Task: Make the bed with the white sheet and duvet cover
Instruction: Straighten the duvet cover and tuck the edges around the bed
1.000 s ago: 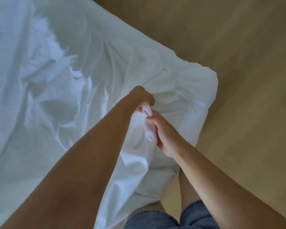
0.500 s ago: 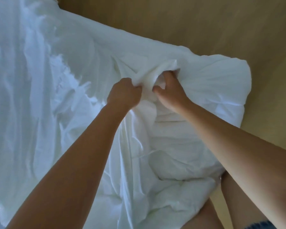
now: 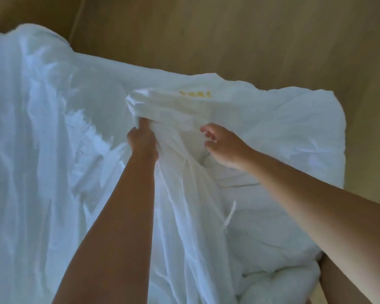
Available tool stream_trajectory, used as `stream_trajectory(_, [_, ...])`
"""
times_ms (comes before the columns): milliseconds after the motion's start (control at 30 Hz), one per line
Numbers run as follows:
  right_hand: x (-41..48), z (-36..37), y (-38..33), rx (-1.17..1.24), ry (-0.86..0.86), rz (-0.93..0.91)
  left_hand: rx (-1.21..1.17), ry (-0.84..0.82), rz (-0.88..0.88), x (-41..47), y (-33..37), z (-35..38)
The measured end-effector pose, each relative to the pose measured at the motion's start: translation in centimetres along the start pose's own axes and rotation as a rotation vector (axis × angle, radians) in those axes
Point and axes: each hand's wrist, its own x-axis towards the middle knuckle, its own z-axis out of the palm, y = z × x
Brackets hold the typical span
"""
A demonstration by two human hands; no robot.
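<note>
A yellow mark [image 3: 194,94] shows on the white cover [image 3: 180,194] just above centre, too blurred to read. The cover is thin, crumpled cloth across the left and middle of the frame, puffier at lower right, where a thin tie [image 3: 229,213] dangles. The left hand [image 3: 143,140] clamps a bunched fold at centre. Just right of it, the right hand [image 3: 225,148] has its fingers parted and loosely bent, gripping nothing. Tan floor [image 3: 250,40] runs along the top and right.

Both arms were bare along their whole visible length: the left forearm [image 3: 119,216] and right forearm [image 3: 305,194] were long, slim and smooth. The left hand [image 3: 143,141] lay in shade, its details hard to read. The right hand [image 3: 225,150] had short nails that caught the light. A bare leg [image 3: 342,284] showed at the lower right corner, only a strip of it.
</note>
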Motion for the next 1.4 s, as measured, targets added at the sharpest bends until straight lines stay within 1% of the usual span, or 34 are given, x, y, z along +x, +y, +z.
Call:
stream_trajectory(33, [-0.4,1.5,0.7,-0.121,-0.081,0.032,0.061,-0.013,0.017,0.5,-0.4,-0.7])
stream_trajectory(67, [-0.9,2.7,1.2,-0.192,-0.129,0.053,0.145,-0.031,0.058,1.1,-0.7,-1.0])
stream_trajectory(100, [-1.3,3.7,1.5,-0.215,-0.140,0.058,0.222,-0.057,0.107,1.5,-0.7,-1.1])
stream_trajectory(200, [-2.0,5.1,1.6,-0.124,-0.080,0.012,0.452,-0.119,0.270,2.2,-0.3,-1.0])
stream_trajectory(300, [-2.3,5.6,1.1,0.021,-0.061,-0.039,0.645,-0.084,0.421,0.5,-0.5,-0.9])
stream_trajectory(333, [-2.2,5.7,0.8,0.044,-0.036,-0.055,0.676,-0.074,0.497,-0.7,-0.6,-1.0])
stream_trajectory(400, [-1.8,5.9,0.2,0.059,0.071,-0.052,0.776,-0.017,0.718,-3.5,-1.4,-1.2])
stream_trajectory(433, [-1.6,6.0,-0.1,0.077,0.136,-0.043,0.848,-0.038,0.787,-4.8,-2.0,-1.3])
stream_trajectory(467, [-1.4,6.1,-0.4,0.108,0.194,-0.041,0.922,-0.110,0.786,-5.7,-2.4,-1.5])
stream_trajectory(500, [-1.1,6.2,-0.8,0.134,0.231,-0.050,0.970,-0.207,0.722,-6.2,-2.8,-1.7])
stream_trajectory(567, [-0.6,6.4,-1.5,0.088,0.207,-0.073,0.948,-0.345,0.527,-5.9,-3.3,-2.1])
stream_trajectory(600, [-0.3,6.6,-1.7,0.032,0.156,-0.074,0.930,-0.367,0.488,-5.3,-3.4,-2.5])
stream_trajectory(667, [0.0,6.8,-1.8,-0.034,0.107,-0.069,0.940,-0.374,0.492,-4.2,-3.4,-3.0])
stream_trajectory(733, [0.3,7.0,-1.7,-0.058,0.153,-0.087,0.882,-0.371,0.470,-3.5,-3.4,-3.3])
stream_trajectory(800, [0.6,7.3,-1.8,-0.120,0.222,-0.123,0.674,-0.370,0.369,-3.6,-3.5,-3.7])
stream_trajectory(867, [1.2,7.5,-2.4,-0.178,0.274,-0.162,0.378,-0.404,0.173,-3.9,-3.4,-4.3])
stream_trajectory(933, [1.5,7.4,-3.2,-0.172,0.277,-0.185,0.159,-0.434,-0.029,-4.1,-3.6,-5.1])
stream_trajectory(1000, [1.3,7.3,-3.4,-0.092,0.240,-0.218,0.037,-0.414,-0.121,-4.2,-3.9,-5.5])
stream_trajectory(1033, [1.0,7.4,-3.4,-0.055,0.216,-0.233,0.035,-0.392,-0.098,-4.3,-4.0,-5.6])
stream_trajectory(1067, [0.7,7.3,-3.5,-0.019,0.190,-0.228,0.108,-0.370,-0.003,-4.3,-4.3,-5.6])
stream_trajectory(1100, [0.3,7.2,-3.6,0.034,0.163,-0.196,0.280,-0.350,0.161,-4.3,-4.6,-5.7])
stream_trajectory(1167, [-0.8,6.4,-3.8,0.218,0.093,-0.089,0.706,-0.275,0.523,-4.2,-5.1,-5.8])
stream_trajectory(1200, [-1.6,5.9,-3.9,0.314,0.043,-0.051,0.826,-0.235,0.625,-4.3,-5.1,-5.9])
stream_trajectory(1233, [-2.6,5.6,-3.9,0.358,-0.011,-0.032,0.889,-0.202,0.673,-4.4,-5.0,-5.8])
stream_trajectory(1267, [-3.8,5.3,-3.9,0.334,-0.045,-0.033,0.932,-0.172,0.698,-4.5,-4.9,-5.5])
stream_trajectory(1300, [-4.7,5.3,-3.7,0.289,-0.039,-0.035,0.958,-0.146,0.734,-4.9,-4.7,-5.0])
stream_trajectory(1333, [-5.4,5.5,-3.3,0.225,0.033,-0.033,0.960,-0.135,0.803,-5.5,-4.5,-4.6])
stream_trajectory(1400, [-5.7,5.6,-2.6,0.125,0.308,-0.011,0.895,-0.140,1.041,-7.0,-4.2,-3.7])
